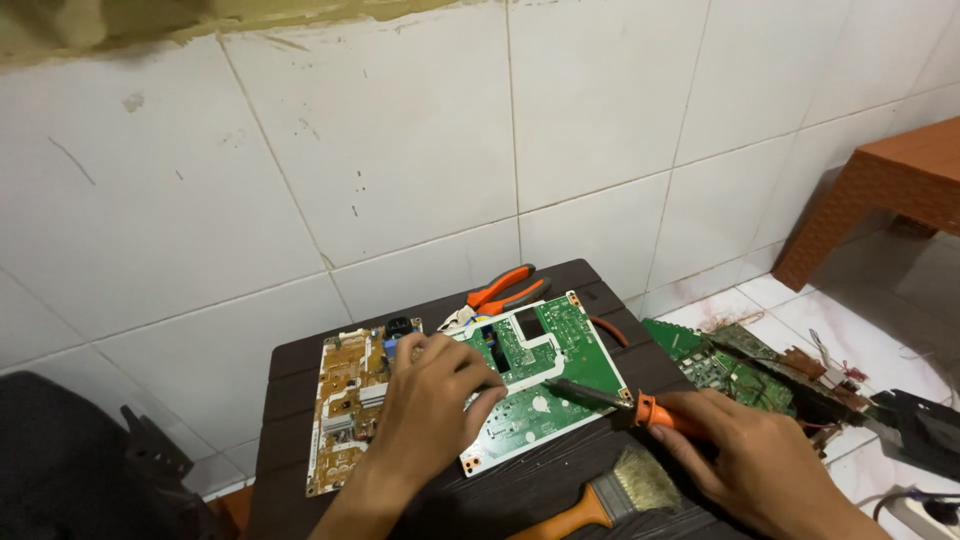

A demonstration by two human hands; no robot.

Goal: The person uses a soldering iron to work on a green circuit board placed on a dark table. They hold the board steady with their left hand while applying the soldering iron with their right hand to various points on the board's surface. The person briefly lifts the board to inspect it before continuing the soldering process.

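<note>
While right hand (745, 465) grips soldering iron (600, 397) | left hand (435, 395) clasps green board's (545, 375) edge

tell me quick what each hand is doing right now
Left hand: closed, fingers curled, pressing down on the green circuit board.
Right hand: closed around the orange-handled soldering iron, tip over the board.

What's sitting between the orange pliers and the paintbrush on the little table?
In the head view, the green circuit board lies between the pliers and the paintbrush, with the soldering iron tip resting over it.
</note>
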